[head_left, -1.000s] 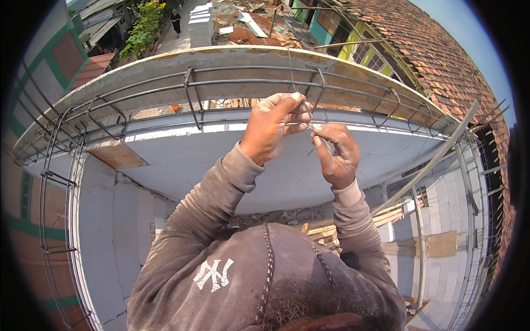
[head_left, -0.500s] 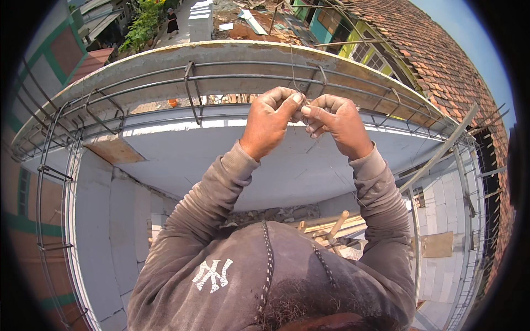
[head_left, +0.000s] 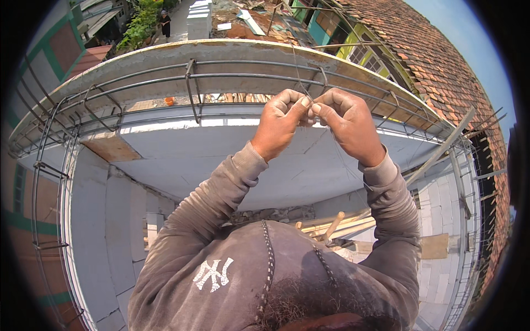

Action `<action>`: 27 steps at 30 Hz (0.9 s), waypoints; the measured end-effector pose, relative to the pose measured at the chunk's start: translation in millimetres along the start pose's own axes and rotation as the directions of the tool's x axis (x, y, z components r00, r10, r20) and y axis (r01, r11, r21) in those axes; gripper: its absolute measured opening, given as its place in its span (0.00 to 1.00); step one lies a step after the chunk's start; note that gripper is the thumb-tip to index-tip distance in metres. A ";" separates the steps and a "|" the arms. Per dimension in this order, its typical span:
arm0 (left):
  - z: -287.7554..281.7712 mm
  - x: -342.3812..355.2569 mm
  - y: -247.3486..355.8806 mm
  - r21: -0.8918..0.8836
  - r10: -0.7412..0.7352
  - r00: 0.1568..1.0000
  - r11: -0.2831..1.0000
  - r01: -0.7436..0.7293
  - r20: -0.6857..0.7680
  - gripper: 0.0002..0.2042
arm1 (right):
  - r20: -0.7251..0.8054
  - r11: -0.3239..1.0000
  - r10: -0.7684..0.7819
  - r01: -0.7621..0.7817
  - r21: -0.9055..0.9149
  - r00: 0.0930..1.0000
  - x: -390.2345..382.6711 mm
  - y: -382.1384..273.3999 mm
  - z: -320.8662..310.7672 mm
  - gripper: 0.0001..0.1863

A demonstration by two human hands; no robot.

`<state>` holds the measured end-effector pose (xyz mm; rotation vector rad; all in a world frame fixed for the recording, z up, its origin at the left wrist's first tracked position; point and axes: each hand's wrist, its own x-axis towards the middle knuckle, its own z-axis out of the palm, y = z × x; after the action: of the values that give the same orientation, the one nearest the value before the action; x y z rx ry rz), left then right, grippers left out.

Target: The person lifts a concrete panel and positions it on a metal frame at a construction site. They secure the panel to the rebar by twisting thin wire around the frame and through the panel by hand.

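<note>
In front of the steel rebar cage (head_left: 237, 75) my two hands meet at chest height and beyond. My left hand (head_left: 280, 122) pinches a thin wire (head_left: 297, 69) between thumb and forefinger. Right beside it, fingertips almost touching, my right hand (head_left: 353, 122) pinches the same thin strand with its fingers curled in. From the fingers the wire runs up past the cage toward the board (head_left: 243, 51) behind it. Fine loose strands hang below the right hand. The exact twist between the fingertips is too small to make out.
White block walls (head_left: 221, 160) enclose the space below, with wooden poles (head_left: 334, 225) at the bottom. Rebar runs along the left wall (head_left: 41, 193). A slanting wooden strip (head_left: 444, 144) crosses at right, near a tiled roof (head_left: 425, 60). A person (head_left: 165, 25) stands far off.
Both hands have shifted slightly to the right, the right one more, and its forearm has swung outward. The fingertips still pinch the wire close together.
</note>
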<state>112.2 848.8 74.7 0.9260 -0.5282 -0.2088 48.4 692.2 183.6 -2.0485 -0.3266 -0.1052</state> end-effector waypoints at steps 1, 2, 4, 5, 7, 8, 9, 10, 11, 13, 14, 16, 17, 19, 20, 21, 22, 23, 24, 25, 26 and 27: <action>4.0 3.3 -5.2 -0.069 0.005 1.000 0.998 -0.004 0.015 0.10 | -0.060 0.966 -0.167 0.151 -0.211 0.984 -3.0 4.6 8.1 0.06; 4.7 6.5 -7.1 -0.134 0.017 1.000 0.991 -0.013 0.026 0.10 | -0.078 0.864 -0.342 0.280 -0.419 0.937 -4.3 6.7 16.5 0.05; 1.7 10.0 -6.8 -0.133 0.017 0.998 0.991 -0.009 0.056 0.10 | -0.110 0.774 -0.427 0.300 -0.558 0.897 -11.2 5.9 33.2 0.05; 0.1 11.0 -5.9 -0.131 0.015 0.996 0.991 -0.003 0.084 0.11 | -0.124 0.667 -0.511 0.300 -0.682 0.851 -14.4 5.8 38.8 0.06; -4.5 9.7 -0.3 -0.137 -0.004 0.996 0.990 0.015 0.084 0.12 | -0.120 0.636 -0.512 0.281 -0.718 0.851 -16.8 6.9 43.2 0.07; -6.9 8.0 3.8 -0.095 -0.005 0.995 0.995 0.015 0.103 0.13 | -0.139 0.607 -0.551 0.280 -0.743 0.823 -17.0 8.6 45.6 0.08; -10.9 7.2 7.3 -0.054 -0.007 0.992 0.998 0.014 0.122 0.14 | -0.157 0.578 -0.589 0.277 -0.767 0.793 -17.2 10.5 47.9 0.09; -17.4 7.3 11.2 -0.018 -0.024 0.984 0.999 0.028 0.177 0.17 | -0.158 0.578 -0.588 0.276 -0.768 0.793 -17.9 12.9 50.4 0.09; -19.8 6.6 13.6 -0.018 -0.024 0.984 0.999 0.028 0.178 0.17 | -0.190 0.591 -0.611 0.284 -0.755 0.769 -18.7 15.6 52.7 0.10; -20.9 5.1 21.3 0.026 -0.048 0.975 0.999 0.043 0.217 0.19 | -0.226 0.606 -0.631 0.289 -0.741 0.742 -20.5 22.0 59.8 0.10; -22.9 4.8 24.5 0.028 -0.051 0.974 0.999 0.046 0.220 0.19 | -0.320 0.783 -0.506 0.270 -0.560 0.801 -21.4 25.7 64.9 0.10; -24.8 4.3 30.3 -0.131 -0.071 0.963 0.985 0.108 0.259 0.20 | -0.382 0.911 -0.356 0.226 -0.345 0.853 -21.5 30.9 69.5 0.10; -21.1 3.1 32.2 -0.131 -0.076 0.962 0.985 0.113 0.263 0.20 | -0.402 0.931 -0.332 0.228 -0.284 0.854 -21.2 32.6 70.2 0.08; -11.0 -1.7 34.0 0.039 -0.099 0.990 0.995 0.095 0.105 0.21 | -0.421 0.948 -0.304 0.230 -0.218 0.855 -20.3 37.6 71.0 0.07; -8.6 -2.3 31.9 0.040 -0.102 0.989 0.994 0.098 0.104 0.21 | -0.398 0.951 -0.298 0.236 -0.199 0.867 -19.8 41.3 69.8 0.08; -6.3 -2.6 29.4 0.064 -0.074 0.994 0.996 0.069 0.080 0.21 | -0.376 0.954 -0.293 0.241 -0.180 0.879 -19.7 44.9 68.5 0.09; -4.8 -2.3 28.2 0.087 -0.044 0.997 0.995 0.039 0.060 0.20 | -0.378 0.954 -0.292 0.239 -0.180 0.879 -20.1 48.2 66.5 0.09; -4.7 -2.4 28.2 0.086 -0.046 0.997 0.995 0.041 0.063 0.20 | -0.387 0.979 -0.161 0.197 0.053 0.908 -20.7 51.5 64.3 0.11; -4.6 -2.5 28.4 0.097 -0.038 0.997 0.995 0.031 0.064 0.20 | -0.364 0.948 -0.032 0.144 0.284 0.931 -21.1 53.3 62.0 0.13; -4.6 -2.7 28.6 0.107 -0.028 0.998 0.994 0.021 0.064 0.19 | -0.366 0.948 -0.030 0.142 0.284 0.930 -20.1 49.2 58.6 0.13; -7.4 -2.9 28.6 0.110 -0.025 0.998 0.994 0.019 0.059 0.19 | -0.320 0.914 0.050 0.086 0.397 0.946 -16.0 40.2 55.1 0.16; -11.1 -2.5 27.5 0.112 -0.012 0.997 0.994 0.004 0.074 0.19 | -0.264 0.864 0.125 0.026 0.502 0.957 -11.1 32.2 51.2 0.18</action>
<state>114.3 873.9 90.6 1.0322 -0.6103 -0.2238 43.3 720.5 129.3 -1.4933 -0.0991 -0.2574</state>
